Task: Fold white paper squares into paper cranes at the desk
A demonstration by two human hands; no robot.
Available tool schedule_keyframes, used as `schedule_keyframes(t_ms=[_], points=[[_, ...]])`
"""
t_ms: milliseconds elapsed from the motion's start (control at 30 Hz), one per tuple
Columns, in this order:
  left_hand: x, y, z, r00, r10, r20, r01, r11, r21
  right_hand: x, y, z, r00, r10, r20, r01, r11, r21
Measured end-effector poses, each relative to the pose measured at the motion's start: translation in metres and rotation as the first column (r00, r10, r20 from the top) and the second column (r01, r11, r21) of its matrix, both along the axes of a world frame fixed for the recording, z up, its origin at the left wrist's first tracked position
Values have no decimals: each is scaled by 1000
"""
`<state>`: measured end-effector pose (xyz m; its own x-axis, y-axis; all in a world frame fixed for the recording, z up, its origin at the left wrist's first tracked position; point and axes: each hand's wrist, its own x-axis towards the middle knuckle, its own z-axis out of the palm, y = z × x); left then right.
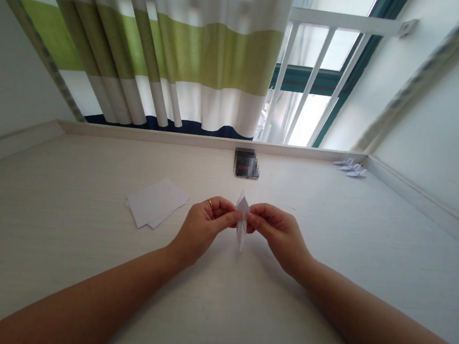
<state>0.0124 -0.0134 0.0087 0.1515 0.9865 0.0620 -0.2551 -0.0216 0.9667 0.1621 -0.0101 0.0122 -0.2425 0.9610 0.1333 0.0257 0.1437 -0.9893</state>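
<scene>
Between my two hands stands a narrow piece of folded white paper (241,229), upright and pointed at its top and bottom ends. My left hand (211,220) pinches its left side between thumb and fingers; a gold ring shows on one finger. From the other side, my right hand (275,228) grips the same paper with thumb and forefinger. The fingertips hide the middle of the folds. Left of my left hand lies a small stack of white paper sheets (156,203), slightly fanned.
A dark phone-like object (247,164), partly pixelated, lies beyond my hands on the pale wooden table (57,245). Several small folded white paper pieces (350,168) sit in the far right corner. A raised rim (154,136) runs along the back, below a curtain (219,53) and white railing (348,22).
</scene>
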Motion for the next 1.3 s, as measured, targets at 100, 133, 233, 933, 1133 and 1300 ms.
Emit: schedule_keyframes(t_ms=[100,133,233,933,1133,1300], points=[[1,-1,1,999,-28,24,27,1000,10,-1,0,-1,1000,9,8,-9,1000,9],[1,-1,1,999,-32,26,32,999,13,-1,-1,-1,1000,8,11,-8,1000,11],[2,-1,2,999,-33,17,33,999,21,-3,-2,-1,1000,-5,25,4,1000,14],[3,-4,1,998,52,-23,-51,997,64,-8,-3,-9,996,-89,-3,89,995,39],[4,-3,2,999,36,25,-37,998,45,-9,-5,-8,990,-137,20,136,989,50],[4,-3,2,999,26,38,-27,999,27,-11,-5,-7,987,-162,6,161,986,38]])
